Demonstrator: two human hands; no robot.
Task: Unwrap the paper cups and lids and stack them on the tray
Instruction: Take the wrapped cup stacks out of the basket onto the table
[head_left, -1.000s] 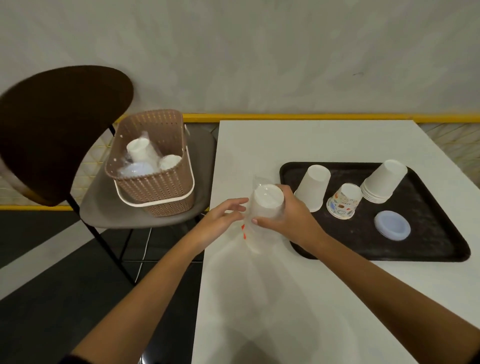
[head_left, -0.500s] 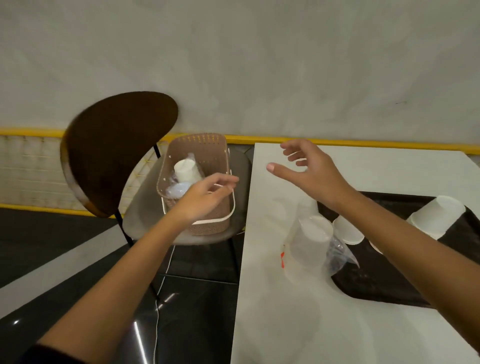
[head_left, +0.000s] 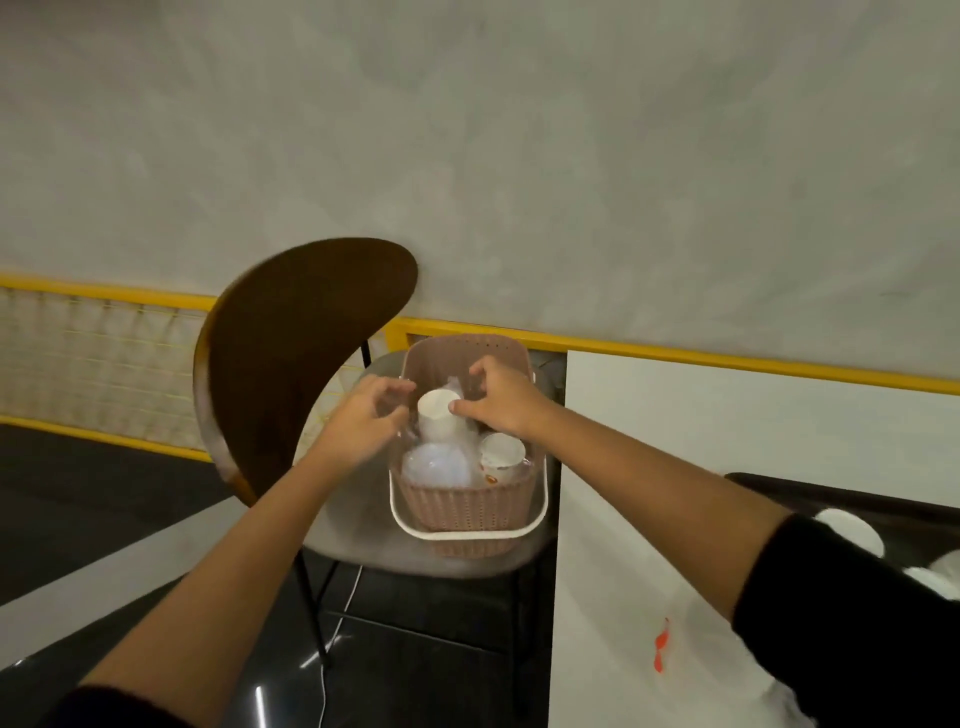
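Both hands are over the basket (head_left: 467, 506), which stands on the seat of the chair (head_left: 291, 353), just left of the desk (head_left: 727, 441).

Item 1: a stack of wrapped white cups (head_left: 439, 415) stands bottom-up in the far half of the basket, between the two hands. Its clear film is hard to trace because of blur.

Item 2: the right hand (head_left: 498, 400) is curled round the top of this stack. The thumb lies against the near rim and the fingers hook over the far side, where the film bunches.

Item 3: the left hand (head_left: 369, 415) is at the left wall of the basket with its fingers bent toward the stack. I cannot tell whether they grip the film or stop just short of it.

Item 4: a bluish stack of lids (head_left: 436, 465) lies in the near left part of the basket. A patterned cup (head_left: 501, 454) lies in the near right part, below the right wrist.

Item 5: well right of the basket, the dark tray (head_left: 831, 501) is on the desk with a white cup (head_left: 852, 530) on it (only partly in view). A clear wrapper with a red mark (head_left: 661, 647) lies on the desk, nearer the camera than the basket.
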